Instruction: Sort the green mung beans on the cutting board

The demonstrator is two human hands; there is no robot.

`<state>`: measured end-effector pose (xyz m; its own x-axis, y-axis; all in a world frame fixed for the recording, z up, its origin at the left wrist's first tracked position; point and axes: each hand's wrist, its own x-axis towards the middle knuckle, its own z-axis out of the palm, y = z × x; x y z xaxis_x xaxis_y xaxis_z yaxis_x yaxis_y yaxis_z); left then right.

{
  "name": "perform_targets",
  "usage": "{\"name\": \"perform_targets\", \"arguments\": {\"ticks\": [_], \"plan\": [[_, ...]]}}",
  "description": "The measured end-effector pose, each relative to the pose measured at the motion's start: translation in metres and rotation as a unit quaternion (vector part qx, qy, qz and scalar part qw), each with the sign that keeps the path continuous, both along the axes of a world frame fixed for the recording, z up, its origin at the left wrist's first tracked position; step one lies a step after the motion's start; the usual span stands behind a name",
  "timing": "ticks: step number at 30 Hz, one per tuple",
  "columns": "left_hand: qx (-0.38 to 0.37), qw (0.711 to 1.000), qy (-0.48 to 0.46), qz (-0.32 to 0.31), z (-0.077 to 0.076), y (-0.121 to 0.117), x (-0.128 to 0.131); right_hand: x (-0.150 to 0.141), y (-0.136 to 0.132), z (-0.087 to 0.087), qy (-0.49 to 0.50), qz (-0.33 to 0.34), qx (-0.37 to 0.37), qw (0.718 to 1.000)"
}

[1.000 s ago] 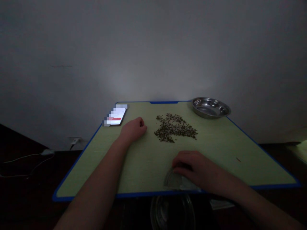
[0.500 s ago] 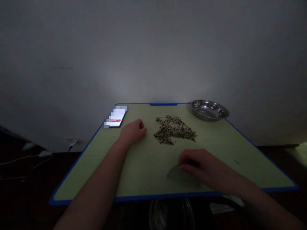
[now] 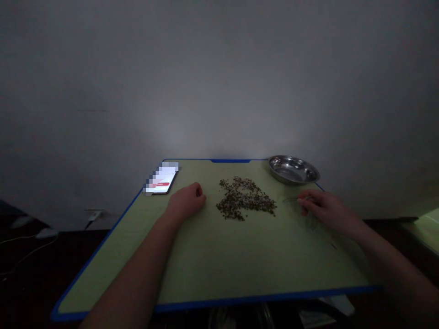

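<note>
My left hand [image 3: 187, 199] rests on the table in a loose fist, left of a spread of small dark seeds or grains [image 3: 245, 201]. Nothing shows between its curled fingers. Right of the grains, the fingers and thumb of my right hand [image 3: 322, 208] pinch the edge of a clear, see-through container [image 3: 308, 223]. Its outline is so faint that I cannot tell its exact shape or whether it touches the table. Beyond that hand, a shallow round steel bowl [image 3: 293, 171] stands at the table's back right corner.
A phone with a lit screen [image 3: 161, 179] lies at the back left of the pale green, blue-edged table [image 3: 212, 269]. A small thin dark bit [image 3: 333, 246] lies toward the right. The wall [image 3: 219, 91] rises behind; a plug and cable [image 3: 94, 217] are at lower left.
My right hand has moved away from the table's front, outward to the right, carrying the clear container closer to the steel bowl. My left hand stays put. The view has tilted slightly.
</note>
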<state>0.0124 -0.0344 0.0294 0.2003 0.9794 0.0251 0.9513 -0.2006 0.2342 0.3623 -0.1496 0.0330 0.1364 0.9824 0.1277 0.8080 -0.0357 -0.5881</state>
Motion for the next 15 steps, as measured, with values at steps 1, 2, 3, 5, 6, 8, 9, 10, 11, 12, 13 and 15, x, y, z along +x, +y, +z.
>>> {"name": "perform_targets", "arguments": {"ticks": [1, 2, 3, 5, 6, 8, 9, 10, 11, 12, 13, 15], "plan": [[-0.002, 1.0, 0.002, 0.002, 0.001, 0.0, 0.0, 0.0, -0.001, -0.001, -0.006, 0.003, -0.006, 1.0], [-0.002, 1.0, 0.002, 0.003, 0.001, -0.001, 0.0, -0.002, -0.001, -0.002, -0.011, 0.009, -0.011, 1.0], [-0.002, 1.0, 0.002, 0.003, 0.001, -0.001, 0.0, -0.004, -0.001, -0.002, -0.014, 0.015, -0.014, 1.0], [0.001, 1.0, 0.0, -0.002, 0.001, 0.0, 0.0, -0.008, 0.002, -0.005, -0.021, 0.026, -0.018, 0.999], [0.002, 1.0, -0.001, -0.004, 0.001, 0.0, -0.001, -0.011, 0.004, -0.007, -0.026, 0.032, -0.02, 0.999], [0.003, 1.0, -0.002, -0.005, 0.0, 0.0, -0.001, -0.016, 0.01, -0.011, -0.034, 0.046, -0.023, 0.998], [0.005, 1.0, -0.001, -0.003, 0.0, 0.001, -0.001, -0.018, 0.013, -0.014, -0.037, 0.054, -0.023, 0.998], [0.007, 1.0, 0.001, -0.002, 0.0, 0.001, -0.001, -0.021, 0.015, -0.016, -0.041, 0.063, -0.021, 0.997], [0.008, 1.0, 0.002, -0.001, 0.0, 0.001, -0.001, -0.025, 0.018, -0.017, -0.045, 0.072, -0.017, 0.996], [0.01, 1.0, 0.003, 0.0, 0.0, 0.0, -0.001, -0.029, 0.019, -0.018, -0.051, 0.082, -0.014, 0.995], [0.011, 1.0, 0.002, 0.001, 0.0, 0.0, -0.001, -0.034, 0.02, -0.018, -0.056, 0.093, -0.013, 0.994], [0.011, 1.0, 0.0, 0.001, 0.0, 0.0, -0.001, -0.046, 0.021, -0.015, -0.064, 0.11, -0.016, 0.992]]}}
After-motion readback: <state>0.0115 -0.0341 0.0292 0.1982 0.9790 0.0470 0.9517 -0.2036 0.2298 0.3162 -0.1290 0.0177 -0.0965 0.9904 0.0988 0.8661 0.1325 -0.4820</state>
